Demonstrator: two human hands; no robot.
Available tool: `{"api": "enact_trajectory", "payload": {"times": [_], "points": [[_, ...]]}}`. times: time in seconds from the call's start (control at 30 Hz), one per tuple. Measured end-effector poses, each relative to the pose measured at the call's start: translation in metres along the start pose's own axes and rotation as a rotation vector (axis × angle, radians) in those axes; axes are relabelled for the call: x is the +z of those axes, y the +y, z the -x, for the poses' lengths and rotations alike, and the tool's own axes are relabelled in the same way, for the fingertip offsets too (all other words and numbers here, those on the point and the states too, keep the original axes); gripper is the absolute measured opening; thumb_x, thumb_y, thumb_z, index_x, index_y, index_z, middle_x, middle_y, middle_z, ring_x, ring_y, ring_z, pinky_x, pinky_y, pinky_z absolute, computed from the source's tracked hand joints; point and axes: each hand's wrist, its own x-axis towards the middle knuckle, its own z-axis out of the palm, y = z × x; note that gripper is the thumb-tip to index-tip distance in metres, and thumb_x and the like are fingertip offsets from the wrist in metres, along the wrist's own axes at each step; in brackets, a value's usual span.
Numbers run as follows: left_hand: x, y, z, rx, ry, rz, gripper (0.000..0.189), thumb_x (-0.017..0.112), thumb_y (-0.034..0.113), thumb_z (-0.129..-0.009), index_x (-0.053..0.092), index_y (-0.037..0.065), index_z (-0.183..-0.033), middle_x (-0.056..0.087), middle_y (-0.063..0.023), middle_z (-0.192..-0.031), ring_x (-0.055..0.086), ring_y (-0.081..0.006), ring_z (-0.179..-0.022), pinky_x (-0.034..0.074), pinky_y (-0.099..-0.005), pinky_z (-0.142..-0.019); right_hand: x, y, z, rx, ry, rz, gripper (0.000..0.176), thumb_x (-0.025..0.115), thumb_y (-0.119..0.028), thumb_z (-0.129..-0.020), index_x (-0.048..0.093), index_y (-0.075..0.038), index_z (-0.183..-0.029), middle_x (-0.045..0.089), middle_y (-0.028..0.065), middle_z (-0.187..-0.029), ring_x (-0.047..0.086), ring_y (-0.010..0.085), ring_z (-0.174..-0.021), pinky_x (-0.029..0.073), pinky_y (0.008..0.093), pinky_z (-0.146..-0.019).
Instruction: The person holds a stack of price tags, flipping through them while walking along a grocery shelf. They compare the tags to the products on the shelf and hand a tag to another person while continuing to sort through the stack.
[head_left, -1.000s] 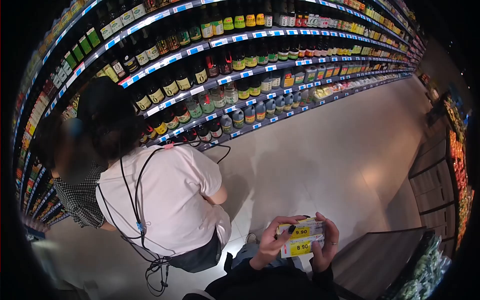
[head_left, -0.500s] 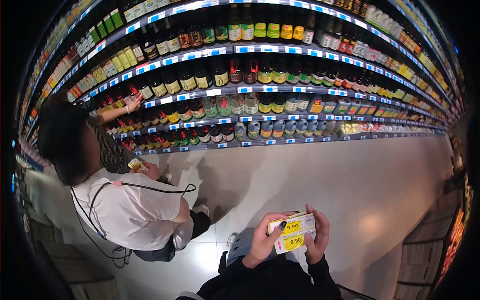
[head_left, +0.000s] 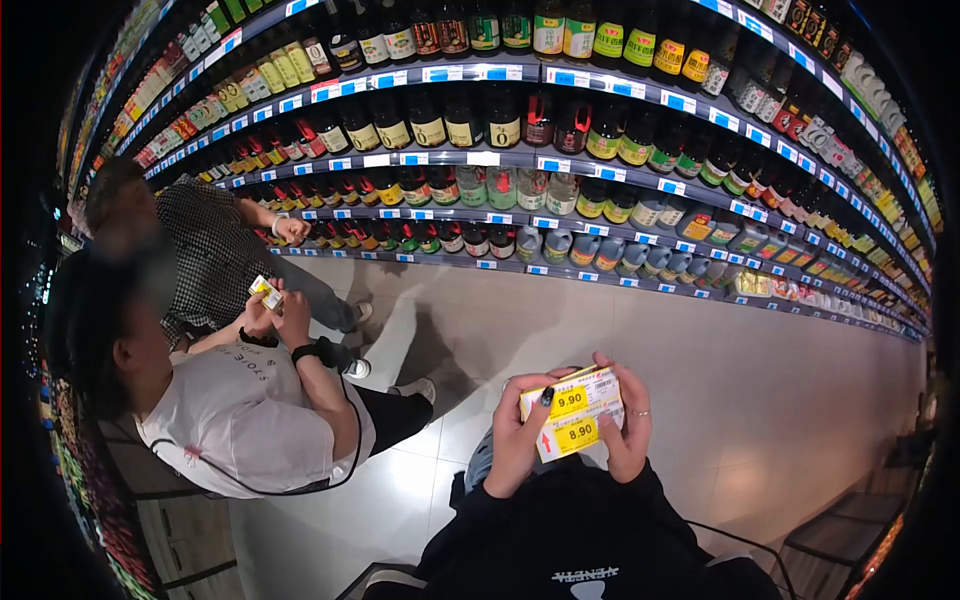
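A small stack of yellow-and-white price tags [head_left: 578, 415] is held in front of my body, the upper one printed 9.90 and the lower one 8.90. My left hand [head_left: 515, 440] grips the stack's left side, thumb over the front. On the right side, my right hand [head_left: 629, 435] is closed around the edge, its thumb near the lower tag. A ring shows on one right finger. More card edges stick up behind the front tags, and the fingers behind them are partly hidden.
Long shelves of bottles [head_left: 503, 120] with blue-and-white shelf labels [head_left: 483, 158] curve across the far side. At left stands a person in a white shirt [head_left: 225, 410], holding a similar tag [head_left: 266, 292]. Beside them is another person in a checked shirt [head_left: 205, 250]. Tiled floor [head_left: 560, 310] lies between.
My view has shifted, and the shelves appear closer. The person in the checked shirt has drawn an arm back from the shelf. Both my hands keep their hold on the tags.
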Motion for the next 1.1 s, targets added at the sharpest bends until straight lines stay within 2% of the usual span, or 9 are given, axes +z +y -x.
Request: {"api": "enact_trajectory", "payload": {"times": [0.2,0.43,0.57,0.63,0.7,0.77,0.83,1.03,1.1], "points": [[-0.007,0.007,-0.063,0.033,-0.059,-0.006,0.015,0.046,0.005,-0.089,0.045,0.0,-0.104,0.054,-0.019,-0.115,0.053,-0.021,-0.105,0.043,-0.0298,-0.089,-0.001,0.017,-0.061,-0.006,-0.014,-0.018,0.045,0.045,-0.003,-0.084,0.033,0.001,-0.128,0.036,0.0249,-0.134,0.039,0.0258,-0.122,0.028,0.0344,-0.101],[-0.004,0.007,-0.097,0.002,0.031,-0.018,0.016,0.045,0.003,-0.088,0.045,0.0,-0.104,0.053,-0.0209,-0.114,0.052,-0.0239,-0.106,0.043,-0.0315,-0.09,-0.004,0.027,-0.097,0.023,-0.003,-0.009,0.045,0.045,-0.003,-0.084,0.034,0.0,-0.128,0.037,0.024,-0.134,0.04,0.0252,-0.122,0.029,0.0339,-0.101],[0.006,0.007,-0.103,0.008,0.098,-0.018,0.019,0.044,-0.002,-0.085,0.045,-0.001,-0.104,0.054,-0.0216,-0.112,0.052,-0.0245,-0.106,0.042,-0.0319,-0.091,-0.014,0.025,-0.109,0.031,-0.079,-0.001,0.045,0.044,0.0,-0.084,0.033,0.0,-0.128,0.036,0.0234,-0.134,0.039,0.0262,-0.123,0.028,0.0348,-0.101],[0.01,0.003,-0.105,0.045,0.125,0.014,0.015,0.048,0.006,-0.086,0.046,0.002,-0.101,0.056,-0.0184,-0.107,0.055,-0.0206,-0.099,0.043,-0.029,-0.086,-0.018,0.026,-0.114,0.016,-0.106,-0.005,0.046,0.044,0.001,-0.084,0.033,0.0,-0.128,0.035,0.0233,-0.134,0.038,0.0267,-0.123,0.028,0.0352,-0.101],[0.012,0.0,-0.108,0.036,0.15,0.048,0.016,0.049,0.007,-0.086,0.046,0.002,-0.101,0.057,-0.0191,-0.108,0.055,-0.0208,-0.098,0.043,-0.0294,-0.086,-0.023,0.026,-0.116,0.024,-0.146,-0.027,0.047,0.044,0.002,-0.083,0.032,-0.001,-0.128,0.035,0.0234,-0.134,0.037,0.0275,-0.124,0.028,0.0359,-0.102],[0.014,0.0,-0.11,0.039,0.154,0.062,0.019,0.051,0.011,-0.085,0.047,0.002,-0.102,0.057,-0.0166,-0.105,0.055,-0.0194,-0.096,0.043,-0.0285,-0.085,-0.029,0.029,-0.117,0.035,-0.135,0.022,0.048,0.045,0.003,-0.083,0.032,-0.001,-0.129,0.034,0.0223,-0.135,0.036,0.0281,-0.125,0.028,0.0359,-0.102],[0.014,-0.001,-0.111,0.016,0.191,0.072,0.022,0.054,0.013,-0.082,0.048,0.003,-0.102,0.054,-0.0101,-0.098,0.054,-0.0155,-0.092,0.044,-0.0262,-0.081,-0.031,0.03,-0.119,0.048,-0.197,0.043,0.049,0.046,0.004,-0.082,0.032,-0.001,-0.129,0.035,0.0208,-0.135,0.036,0.0284,-0.126,0.028,0.0358,-0.102],[0.017,0.003,-0.116,0.002,0.147,0.047,0.029,0.054,0.008,-0.078,0.046,0.002,-0.105,0.053,-0.0108,-0.101,0.053,-0.0161,-0.096,0.044,-0.0266,-0.083,-0.032,0.031,-0.125,0.084,-0.164,0.002,0.049,0.046,0.004,-0.082,0.034,-0.002,-0.129,0.034,0.0202,-0.136,0.031,0.0282,-0.129,0.028,0.0336,-0.102],[0.016,0.001,-0.115,0.017,0.138,0.013,0.032,0.053,0.006,-0.077,0.044,0.002,-0.108,0.053,-0.0112,-0.101,0.054,-0.0169,-0.096,0.045,-0.0271,-0.085,-0.033,0.031,-0.126,0.029,-0.164,0.05,0.049,0.047,0.004,-0.081,0.035,-0.002,-0.128,0.031,0.0193,-0.138,0.031,0.029,-0.129,0.029,0.0343,-0.101]]}}
